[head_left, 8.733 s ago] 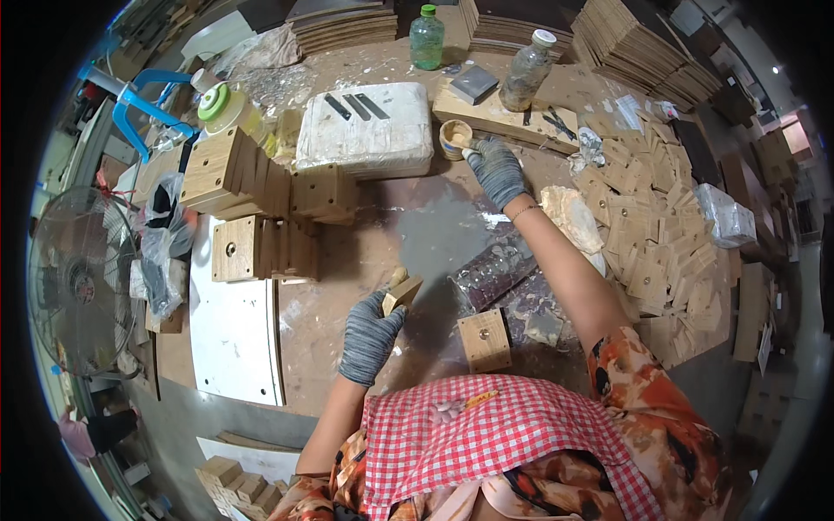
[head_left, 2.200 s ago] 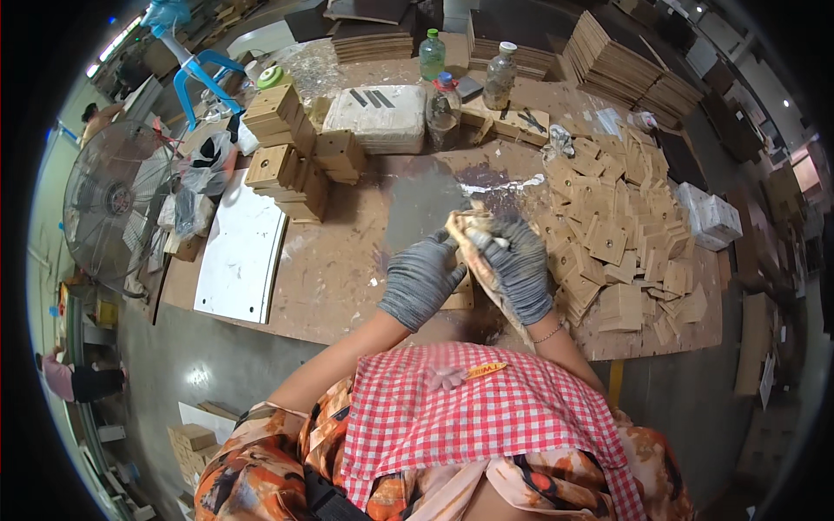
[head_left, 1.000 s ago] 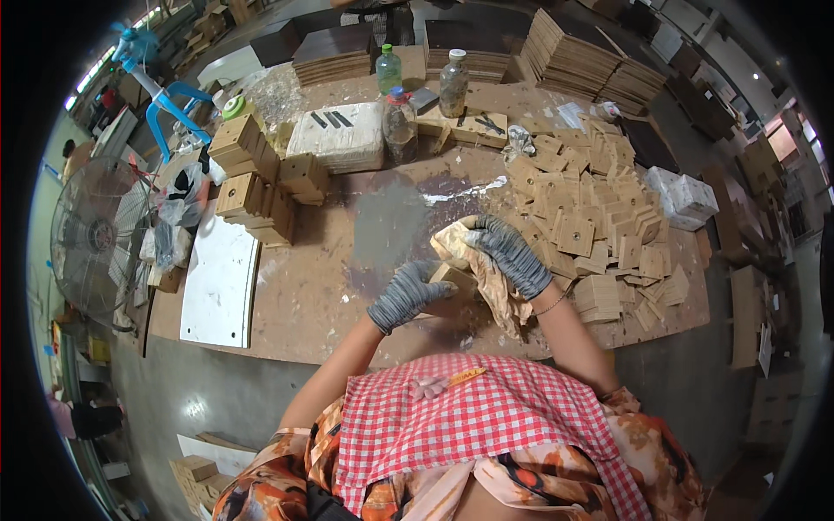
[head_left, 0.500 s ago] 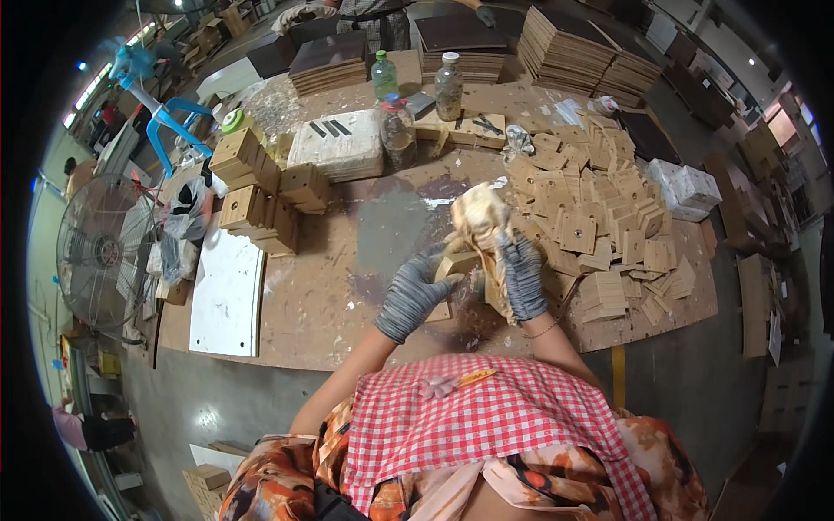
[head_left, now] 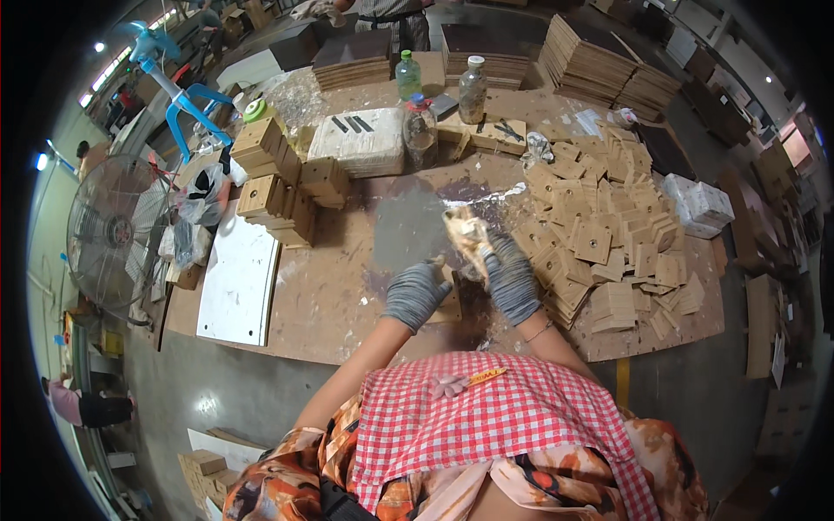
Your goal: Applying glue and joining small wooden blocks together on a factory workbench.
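Both my hands wear grey knit gloves. My right hand [head_left: 510, 276] grips a crumpled, glue-stained rag [head_left: 466, 234] and presses it toward a small wooden block. My left hand [head_left: 416, 293] holds that block [head_left: 449, 301] at the table's near edge; most of the block is hidden behind the fingers. A dark, wet-looking patch [head_left: 408, 221] marks the table just beyond my hands.
A heap of square wooden pieces with centre holes [head_left: 608, 243] fills the right side. Glued wooden boxes [head_left: 282, 187] stack at the left, beside a white board [head_left: 236, 282]. Bottles [head_left: 420, 130], a white foam block [head_left: 360, 139] and stacked panels [head_left: 599, 69] stand at the back. A fan [head_left: 109, 230] is at far left.
My hands have stayed together over the near table edge. The rag has moved slightly lower and left against the block, and my left hand has shifted closer under it.
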The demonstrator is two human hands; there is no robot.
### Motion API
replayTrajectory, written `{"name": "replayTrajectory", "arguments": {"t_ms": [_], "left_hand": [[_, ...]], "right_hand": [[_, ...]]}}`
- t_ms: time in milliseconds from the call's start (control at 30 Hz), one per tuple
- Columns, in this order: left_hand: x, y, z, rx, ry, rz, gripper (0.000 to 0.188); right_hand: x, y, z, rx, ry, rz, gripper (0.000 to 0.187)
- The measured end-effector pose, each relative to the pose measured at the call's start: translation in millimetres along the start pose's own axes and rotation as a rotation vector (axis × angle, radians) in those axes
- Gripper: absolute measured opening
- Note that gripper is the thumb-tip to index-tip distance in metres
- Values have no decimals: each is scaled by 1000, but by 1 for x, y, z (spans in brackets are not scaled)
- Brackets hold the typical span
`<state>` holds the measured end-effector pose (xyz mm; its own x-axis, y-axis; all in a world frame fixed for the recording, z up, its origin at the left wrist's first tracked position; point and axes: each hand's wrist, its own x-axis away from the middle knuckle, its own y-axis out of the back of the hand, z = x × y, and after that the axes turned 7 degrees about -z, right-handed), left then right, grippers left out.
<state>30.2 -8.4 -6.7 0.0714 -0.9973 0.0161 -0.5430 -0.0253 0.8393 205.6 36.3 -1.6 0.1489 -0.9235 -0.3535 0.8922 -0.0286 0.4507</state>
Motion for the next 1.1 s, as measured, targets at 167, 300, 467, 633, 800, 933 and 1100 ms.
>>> {"name": "replayTrajectory", "arguments": {"t_ms": [167, 300, 467, 633, 800, 933, 1100], "left_hand": [[2, -27, 19, 13, -13, -24, 55], [1, -37, 24, -40, 50, 9, 47], [-1, -31, 20, -51, 87, 54, 38], [-5, -39, 22, -96, 83, 65, 42], [-3, -58, 31, -43, 11, -128, 43], [-6, -38, 9, -88, 123, 139, 41], [-1, -42, 11, -116, 71, 63, 40]], "right_hand": [[-6, 4, -34, 175, 87, 83, 37], [11, -26, -36, 54, 109, 178, 38], [20, -38, -31, 111, 61, 331, 30], [9, -47, -39, 36, -85, 325, 28], [-9, -42, -53, -111, -280, 241, 35], [-5, -46, -50, -21, -214, 428, 38], [-12, -43, -49, 132, -285, 441, 36]]}}
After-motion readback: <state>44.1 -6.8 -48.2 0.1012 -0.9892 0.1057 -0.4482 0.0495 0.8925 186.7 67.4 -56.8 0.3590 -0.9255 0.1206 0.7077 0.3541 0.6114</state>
